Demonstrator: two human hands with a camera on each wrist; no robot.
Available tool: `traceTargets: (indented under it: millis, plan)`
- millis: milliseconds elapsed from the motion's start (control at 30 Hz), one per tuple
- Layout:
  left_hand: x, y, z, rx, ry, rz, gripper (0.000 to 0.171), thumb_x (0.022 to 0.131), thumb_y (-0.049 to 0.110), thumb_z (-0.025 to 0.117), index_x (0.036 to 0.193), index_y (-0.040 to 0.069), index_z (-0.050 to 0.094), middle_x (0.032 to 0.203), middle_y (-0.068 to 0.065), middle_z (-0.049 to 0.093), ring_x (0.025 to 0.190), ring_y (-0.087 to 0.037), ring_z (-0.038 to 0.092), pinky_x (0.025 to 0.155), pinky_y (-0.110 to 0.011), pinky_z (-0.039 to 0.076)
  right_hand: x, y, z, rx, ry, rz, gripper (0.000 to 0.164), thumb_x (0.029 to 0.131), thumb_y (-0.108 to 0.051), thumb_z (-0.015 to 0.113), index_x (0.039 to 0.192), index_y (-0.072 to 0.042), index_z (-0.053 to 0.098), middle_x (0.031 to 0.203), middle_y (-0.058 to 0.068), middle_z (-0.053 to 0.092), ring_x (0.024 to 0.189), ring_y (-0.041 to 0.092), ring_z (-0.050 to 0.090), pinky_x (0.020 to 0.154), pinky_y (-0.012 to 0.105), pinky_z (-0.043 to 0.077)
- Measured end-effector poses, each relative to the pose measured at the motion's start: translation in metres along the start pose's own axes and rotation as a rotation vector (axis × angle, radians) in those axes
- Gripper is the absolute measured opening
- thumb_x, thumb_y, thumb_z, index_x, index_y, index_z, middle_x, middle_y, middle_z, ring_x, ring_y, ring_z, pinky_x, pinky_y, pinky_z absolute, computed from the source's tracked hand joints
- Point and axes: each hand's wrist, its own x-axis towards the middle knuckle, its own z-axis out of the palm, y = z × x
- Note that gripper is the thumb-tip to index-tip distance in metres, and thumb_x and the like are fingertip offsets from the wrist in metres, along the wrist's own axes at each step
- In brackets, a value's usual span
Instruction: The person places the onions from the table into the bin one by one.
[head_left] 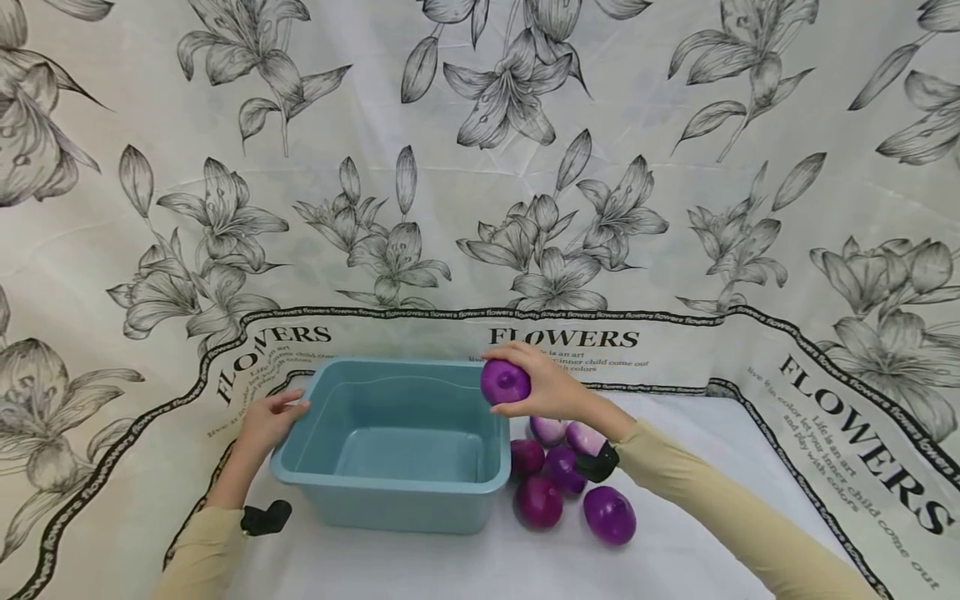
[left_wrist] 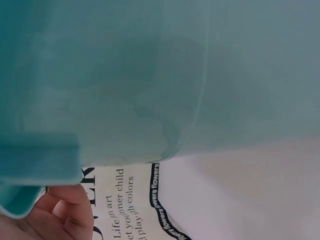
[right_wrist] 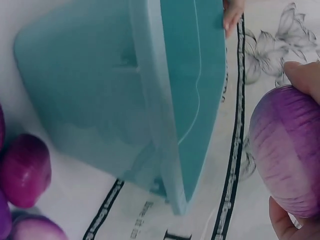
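Note:
A blue-green plastic basin (head_left: 401, 504) stands on the white cloth, with nothing lying on its visible floor. My left hand (head_left: 266, 423) grips the basin's left rim; in the left wrist view its fingers (left_wrist: 75, 197) curl under that rim. Between thumb and fingers my right hand (head_left: 543, 383) holds a red onion (head_left: 504, 383) above the basin's right rim. Seen from the right wrist, the held onion (right_wrist: 285, 150) has pale and purple streaks. Below the right forearm, several more red onions (head_left: 538, 502) lie beside the basin's right wall.
One onion (head_left: 609, 515) lies a little apart, nearer the front. White cloth (head_left: 675, 533) covers the surface. Behind and at both sides hangs a flower-printed curtain (head_left: 420, 167) with a black lettered border. Black straps (head_left: 266, 517) sit at both wrists.

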Motion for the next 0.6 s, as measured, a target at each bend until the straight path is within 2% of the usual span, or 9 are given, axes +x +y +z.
traceTargets:
  millis: [267,433,600]
  plan:
    - [0.002,-0.002,0.0,-0.008,-0.011,-0.014,0.049,0.096,0.028,0.058,0.134,-0.002,0.052,0.121,-0.031,0.059,0.104,-0.04,0.06,0.079,-0.041,0.051,0.034,-0.012,0.027,0.028,-0.088,-0.083,0.074,0.067,-0.03,0.087,0.132,-0.015,0.056,0.127,0.005,0.055,0.104,0.018,0.058,0.081,0.028,0.053]
    - [0.004,-0.002,0.001,-0.002,-0.005,-0.012,0.049,0.096,0.029,0.058,0.134,-0.001,0.053,0.118,-0.03,0.061,0.099,-0.038,0.062,0.072,-0.036,0.05,0.058,-0.015,0.042,0.003,-0.124,-0.072,0.074,0.068,-0.033,0.086,0.133,-0.018,0.055,0.126,0.006,0.056,0.104,0.018,0.059,0.084,0.029,0.052]
    - [0.004,-0.002,0.001,-0.012,0.007,-0.024,0.048,0.096,0.028,0.058,0.134,0.0,0.053,0.119,-0.029,0.061,0.1,-0.038,0.062,0.074,-0.037,0.051,0.081,-0.019,0.059,-0.013,-0.206,-0.058,0.075,0.069,-0.033,0.086,0.135,-0.018,0.053,0.129,0.005,0.056,0.109,0.018,0.057,0.087,0.03,0.051]
